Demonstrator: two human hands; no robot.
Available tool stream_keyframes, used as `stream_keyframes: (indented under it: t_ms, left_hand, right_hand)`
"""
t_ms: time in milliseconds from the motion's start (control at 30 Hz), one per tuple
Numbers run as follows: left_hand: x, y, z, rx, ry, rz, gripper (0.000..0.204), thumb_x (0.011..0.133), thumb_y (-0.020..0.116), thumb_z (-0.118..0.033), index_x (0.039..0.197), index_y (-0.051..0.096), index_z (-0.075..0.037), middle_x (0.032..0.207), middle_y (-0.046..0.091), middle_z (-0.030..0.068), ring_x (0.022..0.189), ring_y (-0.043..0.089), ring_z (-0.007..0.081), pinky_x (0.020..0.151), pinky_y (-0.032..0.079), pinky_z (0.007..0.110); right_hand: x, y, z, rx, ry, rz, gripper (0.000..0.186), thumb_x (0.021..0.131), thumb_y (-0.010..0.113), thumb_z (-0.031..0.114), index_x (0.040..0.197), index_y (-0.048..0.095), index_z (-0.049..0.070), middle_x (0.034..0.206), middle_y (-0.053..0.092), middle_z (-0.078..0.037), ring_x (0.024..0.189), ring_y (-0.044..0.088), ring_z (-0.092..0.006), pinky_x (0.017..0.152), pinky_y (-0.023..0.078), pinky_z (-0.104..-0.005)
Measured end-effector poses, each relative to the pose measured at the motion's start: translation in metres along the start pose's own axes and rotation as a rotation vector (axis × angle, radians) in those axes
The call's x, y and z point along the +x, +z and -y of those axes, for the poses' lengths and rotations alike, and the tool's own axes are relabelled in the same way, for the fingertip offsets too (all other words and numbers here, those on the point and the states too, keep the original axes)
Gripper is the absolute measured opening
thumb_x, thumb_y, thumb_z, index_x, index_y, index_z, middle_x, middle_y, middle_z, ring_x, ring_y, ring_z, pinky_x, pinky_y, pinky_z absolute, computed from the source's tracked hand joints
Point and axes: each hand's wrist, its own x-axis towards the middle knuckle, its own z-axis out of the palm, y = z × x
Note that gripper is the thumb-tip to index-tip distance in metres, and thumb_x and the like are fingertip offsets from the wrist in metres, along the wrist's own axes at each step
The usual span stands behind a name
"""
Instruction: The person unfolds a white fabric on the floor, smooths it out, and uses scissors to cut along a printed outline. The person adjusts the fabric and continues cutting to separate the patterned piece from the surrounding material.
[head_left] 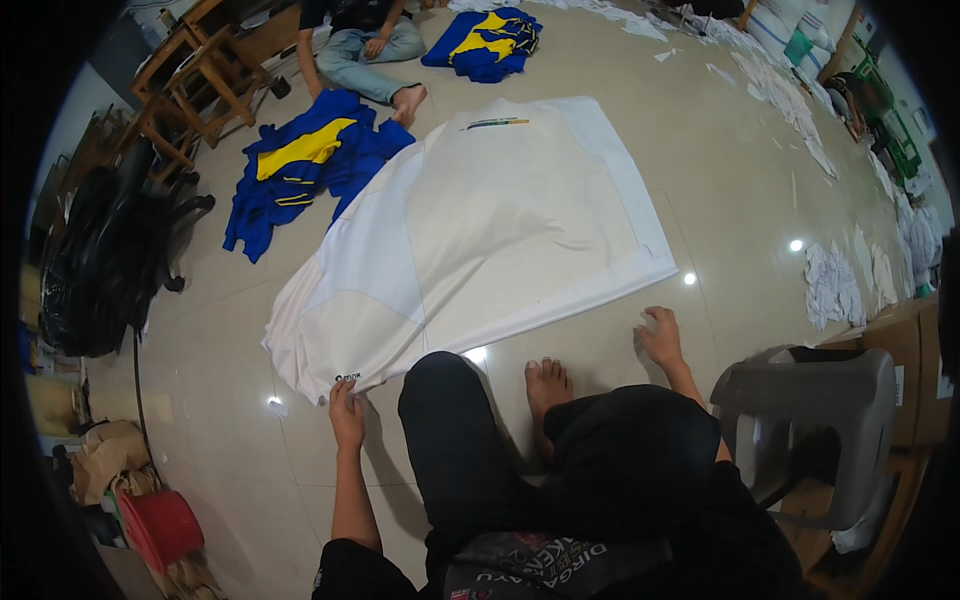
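Black trousers (470,440) and a bare foot (547,385) fill the near foreground: the person sits on a glossy tiled floor (740,200) with a large white garment (470,240) spread flat just ahead. Left hand (347,412): fingers closed on the garment's near corner, beside a small dark printed mark, apparently pinching the hem to keep the cloth taut and flat. Right hand (660,338): resting on the floor just off the garment's near right corner, fingers loosely curled around something small and pale (whether it is a scrap of paper or cloth cannot be told), not touching the garment. Garment: mostly white with paler grey-white panels on the left side, laid out smooth, presumably so its whole face is reachable from a seated position; a narrow strip label in dark and yellow tones sits near the far edge at centre (495,123). To the near right, a grey plastic stool (810,400) and a brown cardboard box (925,365); to the near left, a red bucket (160,525) among tan bags. Farther left, a black bag heap (105,260). Beyond the white garment, a blue and yellow jersey pile (300,165), a second such pile (485,42) farther off, and another person seated between them (legs and bare foot visible) (375,55). Far right: white paper scraps (835,285) strewn along the floor.
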Motion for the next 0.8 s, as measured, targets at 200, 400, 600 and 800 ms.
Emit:
stream_keyframes:
  t_ms: [200, 400, 600, 800]
  left_hand:
    - [-0.013, 0.030, 0.004, -0.123, -0.214, 0.002, 0.034, 0.097, 0.073, -0.010, 0.130, 0.069, 0.001, 0.146, 0.055, 0.0270, 0.129, 0.060, 0.0426, 0.110, 0.050, 0.044]
    - [-0.028, 0.041, 0.011, -0.036, -0.162, -0.039, 0.041, 0.089, 0.074, -0.001, 0.129, 0.066, -0.003, 0.141, 0.053, 0.0244, 0.139, 0.048, 0.0418, 0.118, 0.040, 0.048]
    - [-0.025, 0.039, 0.002, -0.014, -0.172, -0.062, 0.034, 0.091, 0.071, 0.003, 0.124, 0.068, -0.006, 0.130, 0.057, 0.0195, 0.128, 0.053, 0.0400, 0.112, 0.044, 0.048]
    - [-0.020, 0.036, 0.011, 0.005, -0.193, -0.076, 0.024, 0.094, 0.070, 0.003, 0.117, 0.068, -0.005, 0.116, 0.059, 0.0170, 0.108, 0.063, 0.0366, 0.095, 0.054, 0.045]
  right_hand:
    - [0.036, 0.033, 0.037, -0.081, -0.171, 0.028, 0.067, 0.088, 0.067, -0.001, 0.153, 0.050, 0.001, 0.152, 0.050, -0.029, 0.141, 0.047, -0.0460, 0.117, 0.043, -0.0486]
    - [0.077, 0.065, 0.056, -0.349, -0.288, 0.096, 0.072, 0.085, 0.063, -0.007, 0.155, 0.051, 0.005, 0.152, 0.051, -0.025, 0.137, 0.051, -0.0434, 0.114, 0.046, -0.0491]
    - [0.076, 0.062, 0.034, -0.352, -0.259, -0.035, 0.049, 0.080, 0.069, -0.004, 0.128, 0.068, 0.005, 0.113, 0.063, -0.017, 0.108, 0.061, -0.0388, 0.091, 0.052, -0.0497]
    - [0.046, 0.034, 0.013, -0.377, -0.328, -0.060, 0.024, 0.077, 0.074, -0.001, 0.098, 0.070, 0.007, 0.102, 0.062, -0.014, 0.102, 0.061, -0.0365, 0.085, 0.050, -0.0485]
